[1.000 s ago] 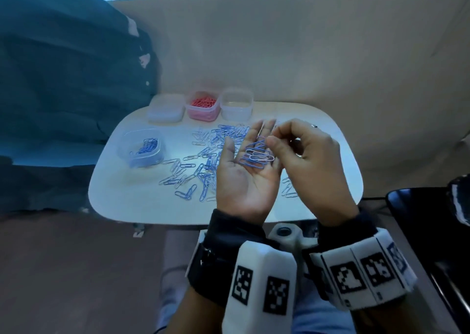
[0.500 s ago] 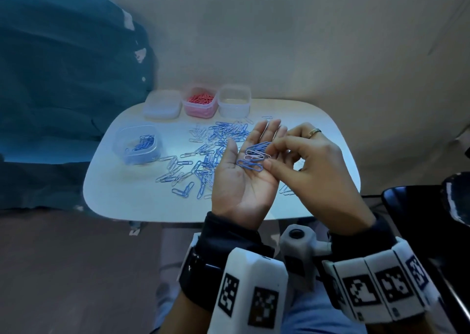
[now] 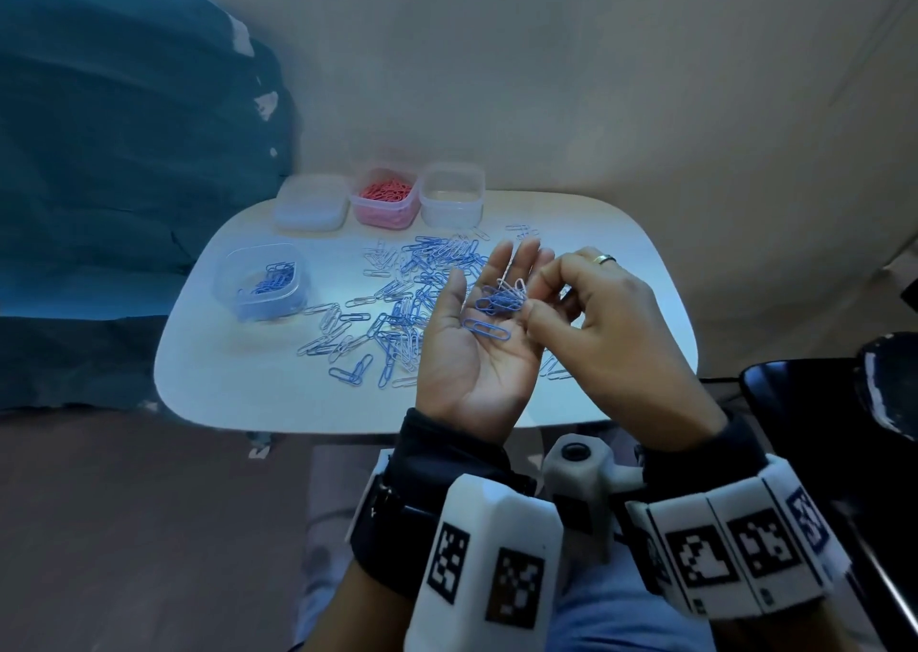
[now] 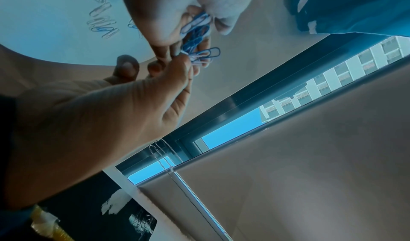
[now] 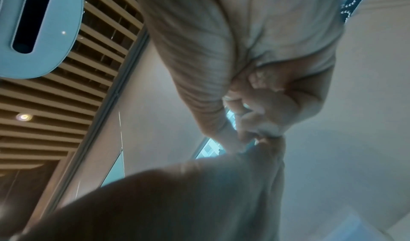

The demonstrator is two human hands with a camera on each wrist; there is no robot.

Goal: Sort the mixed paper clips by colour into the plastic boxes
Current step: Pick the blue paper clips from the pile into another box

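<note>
i note my flat left hand (image 3: 477, 348) cradling blue wire paper clips (image 3: 499, 300), my right hand (image 3: 603, 326) pinching one; next, the clear plastic box of blue clips (image 3: 261, 281).

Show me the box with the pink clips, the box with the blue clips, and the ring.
pink clip box (image 3: 382, 214), head view, front wall
blue clip box (image 3: 238, 274), head view, left wall
ring (image 3: 606, 259), head view, band

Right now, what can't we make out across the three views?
- Head view: whether the right hand pinches a clip; its curled fingers hide the tips.
- Head view: contents of the two pale boxes; walls too cloudy.
- Right wrist view: the clips in the left hand; blurred skin fills the frame.
- Left wrist view: the boxes, outside the frame.
</note>
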